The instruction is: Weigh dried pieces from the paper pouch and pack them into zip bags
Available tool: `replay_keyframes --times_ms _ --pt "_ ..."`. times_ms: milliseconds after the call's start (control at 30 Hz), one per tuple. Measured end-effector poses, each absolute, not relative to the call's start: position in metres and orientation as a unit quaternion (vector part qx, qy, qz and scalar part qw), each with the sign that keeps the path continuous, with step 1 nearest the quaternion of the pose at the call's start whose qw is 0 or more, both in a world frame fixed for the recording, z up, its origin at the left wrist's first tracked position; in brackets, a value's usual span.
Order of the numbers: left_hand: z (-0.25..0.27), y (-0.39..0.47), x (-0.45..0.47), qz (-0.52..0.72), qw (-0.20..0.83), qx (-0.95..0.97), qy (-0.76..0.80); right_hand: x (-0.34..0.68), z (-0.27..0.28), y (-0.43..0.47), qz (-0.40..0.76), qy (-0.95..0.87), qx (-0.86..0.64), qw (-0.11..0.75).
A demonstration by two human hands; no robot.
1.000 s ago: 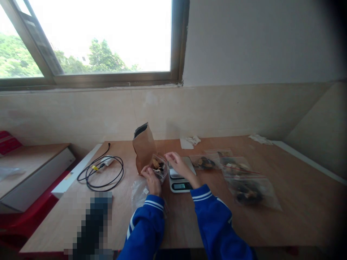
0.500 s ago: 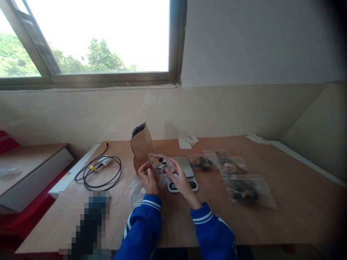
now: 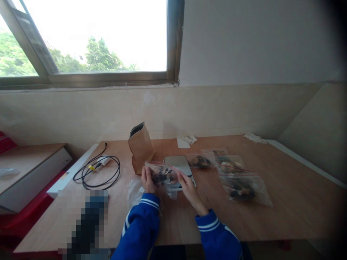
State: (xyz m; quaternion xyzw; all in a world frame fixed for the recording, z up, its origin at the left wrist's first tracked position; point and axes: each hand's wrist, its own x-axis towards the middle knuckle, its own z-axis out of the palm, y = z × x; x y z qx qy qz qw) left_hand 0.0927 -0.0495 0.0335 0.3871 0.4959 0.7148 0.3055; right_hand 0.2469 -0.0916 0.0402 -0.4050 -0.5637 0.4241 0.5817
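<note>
Between my hands is a clear zip bag [image 3: 164, 176] with a red seal line and dark and tan pieces inside. My left hand [image 3: 148, 180] is closed on its left top corner. The fingers of my right hand [image 3: 188, 186] pinch its right top corner. The bag hangs in front of a kitchen scale [image 3: 179, 162] and hides part of it. An upright brown paper bag [image 3: 141, 146] with an open top stands just behind my left hand. Clear plastic bags [image 3: 134, 193] lie beside my left wrist.
Several filled zip bags [image 3: 242, 189] lie right of the scale. A coiled black cable [image 3: 119, 169] with a white adapter [image 3: 103, 160] is on the left. White paper [image 3: 183, 142] and a crumpled tissue [image 3: 190, 139] lie at the back. A blurred dark patch [image 3: 88, 225] covers the front left.
The zip bag was bunched open between my hands. Now its top is stretched wide and flat, my right hand has moved right and lower, and the left hand has closed on the corner.
</note>
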Motion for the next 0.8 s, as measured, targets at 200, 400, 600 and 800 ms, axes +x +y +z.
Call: replay_keyframes --times_ms 200,400,600,800 --pt "0.038 -0.056 0.093 0.73 0.255 0.426 0.471 0.262 0.048 -0.095 0.459 -0.563 -0.397 0.561" --pt "0.036 -0.064 0.086 0.677 0.205 0.556 0.436 0.263 0.039 -0.105 0.418 -0.527 -0.437 0.597" --pt "0.036 -0.076 0.087 0.534 0.173 0.752 0.345 0.27 0.025 -0.111 0.362 -0.513 -0.493 0.602" --pt "0.026 -0.066 0.089 0.672 0.163 0.576 0.436 0.276 0.009 -0.115 0.271 -0.503 -0.576 0.584"
